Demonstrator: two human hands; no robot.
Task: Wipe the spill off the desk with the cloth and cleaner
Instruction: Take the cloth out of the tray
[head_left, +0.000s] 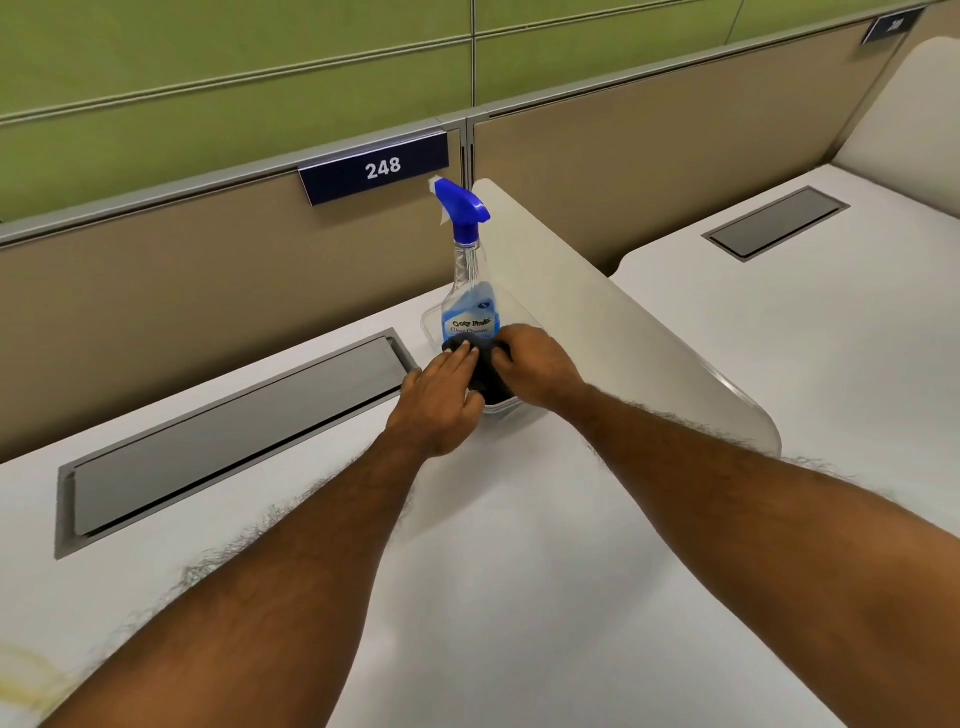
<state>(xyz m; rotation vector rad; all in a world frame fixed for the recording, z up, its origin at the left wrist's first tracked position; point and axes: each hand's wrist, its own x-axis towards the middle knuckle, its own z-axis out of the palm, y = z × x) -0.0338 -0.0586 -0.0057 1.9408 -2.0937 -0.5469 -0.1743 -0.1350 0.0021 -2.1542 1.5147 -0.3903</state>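
White tabletop (519, 597) fills the view, a faint yellowish spill (26, 675) at seven o'clock. At twelve o'clock, a clear spray bottle (467, 291), blue trigger, blue label, stands in a clear tray (501, 410). Left hand (441, 400) lies flat, fingers together, on the dark cloth (485, 374); right hand (535, 364) pinches it.

Most of the dark cloth (485, 371) is covered by both hands, so its shape and folds cannot be made out. The left hand (441, 400) hides the near left wall of the clear tray (501, 409). The spray bottle (470, 291) is hidden at its base behind the cloth, and its label's small print is too blurred to read. A yellowish stain (26, 680) at the surface's near left corner is cut off by the picture's edge. The second number plate (891, 26) is too blurred to read.
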